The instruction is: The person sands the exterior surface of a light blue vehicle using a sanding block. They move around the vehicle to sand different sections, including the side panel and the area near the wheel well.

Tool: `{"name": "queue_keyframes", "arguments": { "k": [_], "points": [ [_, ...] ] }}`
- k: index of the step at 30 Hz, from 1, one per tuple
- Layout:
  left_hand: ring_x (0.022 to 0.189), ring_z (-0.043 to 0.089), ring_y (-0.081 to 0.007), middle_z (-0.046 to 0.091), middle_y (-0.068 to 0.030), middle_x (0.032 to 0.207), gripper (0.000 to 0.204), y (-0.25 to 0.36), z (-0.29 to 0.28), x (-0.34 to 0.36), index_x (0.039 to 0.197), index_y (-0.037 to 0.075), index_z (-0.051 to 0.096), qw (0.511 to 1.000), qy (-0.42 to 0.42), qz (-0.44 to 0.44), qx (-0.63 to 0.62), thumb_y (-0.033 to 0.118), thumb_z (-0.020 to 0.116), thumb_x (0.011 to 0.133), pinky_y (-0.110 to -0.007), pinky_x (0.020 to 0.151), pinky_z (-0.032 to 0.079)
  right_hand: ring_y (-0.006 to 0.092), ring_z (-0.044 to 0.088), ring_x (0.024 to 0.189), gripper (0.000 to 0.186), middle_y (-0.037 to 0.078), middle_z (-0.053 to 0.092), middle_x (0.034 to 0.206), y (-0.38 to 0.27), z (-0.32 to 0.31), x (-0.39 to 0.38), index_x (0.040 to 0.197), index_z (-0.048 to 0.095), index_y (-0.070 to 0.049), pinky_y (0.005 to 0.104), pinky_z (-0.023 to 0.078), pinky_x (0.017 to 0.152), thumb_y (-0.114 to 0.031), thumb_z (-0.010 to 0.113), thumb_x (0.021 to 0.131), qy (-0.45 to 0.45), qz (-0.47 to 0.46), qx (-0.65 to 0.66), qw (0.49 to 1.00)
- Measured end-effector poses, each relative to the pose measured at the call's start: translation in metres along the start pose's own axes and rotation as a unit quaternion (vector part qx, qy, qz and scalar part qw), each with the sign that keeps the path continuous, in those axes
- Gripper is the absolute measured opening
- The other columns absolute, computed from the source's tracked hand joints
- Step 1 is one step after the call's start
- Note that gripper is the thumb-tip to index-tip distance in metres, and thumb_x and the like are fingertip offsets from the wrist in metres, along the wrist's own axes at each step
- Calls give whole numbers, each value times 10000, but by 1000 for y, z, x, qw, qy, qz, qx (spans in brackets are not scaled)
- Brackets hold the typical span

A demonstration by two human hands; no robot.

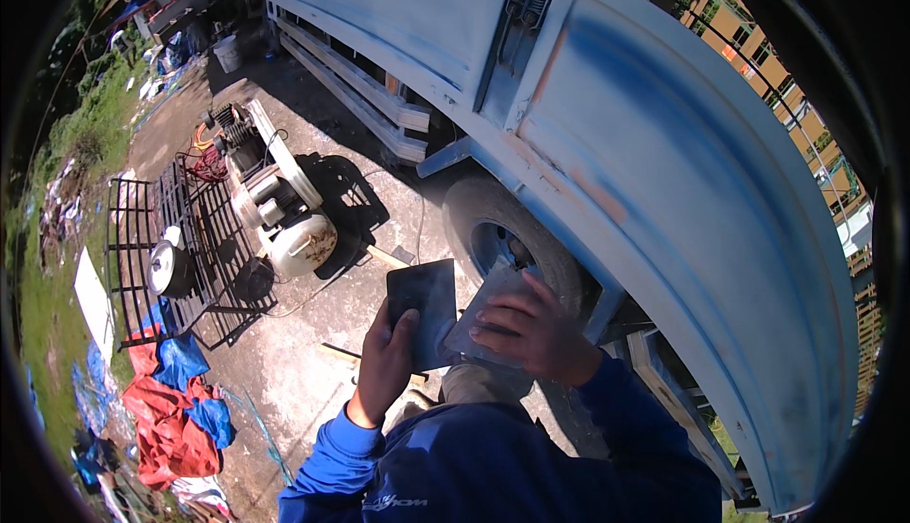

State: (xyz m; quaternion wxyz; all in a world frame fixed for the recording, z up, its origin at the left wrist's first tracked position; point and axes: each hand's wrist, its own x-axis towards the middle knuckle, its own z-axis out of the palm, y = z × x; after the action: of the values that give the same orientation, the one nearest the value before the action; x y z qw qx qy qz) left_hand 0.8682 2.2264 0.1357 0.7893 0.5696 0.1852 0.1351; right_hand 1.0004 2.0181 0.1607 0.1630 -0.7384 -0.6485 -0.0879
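Note:
My left hand [384,360] grips a dark, flat rectangular sheet [424,305] by its lower left edge, thumb lying on its face. Close beside it, my right hand [537,333] has its fingers spread across a lighter grey rectangular sheet [474,319], which is tilted. The two sheets nearly meet at their lower corners; whether they are joined I cannot tell. Both look like sandpaper, though the grain is too fine to see. Beyond my right hand stands a vehicle tire [464,210] under a large metal side panel [682,191] with patchy white and blue paint.
An air compressor [303,243] with a tank stands on the concrete, left of the tire. Beside it are a black metal rack [204,248] and a lidded pot [169,269]. Red and blue tarps [171,419] lie crumpled at lower left. A thin hose or cord crosses the ground.

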Motion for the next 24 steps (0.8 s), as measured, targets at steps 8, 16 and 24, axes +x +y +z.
{"name": "queue_keyframes", "arguments": {
  "k": [8,16,24],
  "points": [
    [1065,566,-136,606,-82,1212,345,14,20,119,1351,-21,482,982,105,149,56,157,460,1057,-274,931,450,220,534,1231,380,18,617,1224,58,38,51,1192,664,-213,479,382,1113,-197,599,818,9,-41,103,994],
    [966,635,-171,627,-103,1136,297,14,30,234,1275,-4,504,984,129,32,-118,156,491,1025,-309,854,517,390,439,1330,496,150,459,1389,150,13,119,1344,582,-210,508,381,1119,-95,689,874,134,-50,194,970],
    [1011,641,-197,625,-118,1151,294,24,30,277,1276,-7,498,985,92,16,-147,137,489,1020,-321,871,535,271,479,1290,447,51,500,1368,240,30,110,1336,594,-264,553,329,1136,-196,572,895,72,76,-18,994]
  ]
}}
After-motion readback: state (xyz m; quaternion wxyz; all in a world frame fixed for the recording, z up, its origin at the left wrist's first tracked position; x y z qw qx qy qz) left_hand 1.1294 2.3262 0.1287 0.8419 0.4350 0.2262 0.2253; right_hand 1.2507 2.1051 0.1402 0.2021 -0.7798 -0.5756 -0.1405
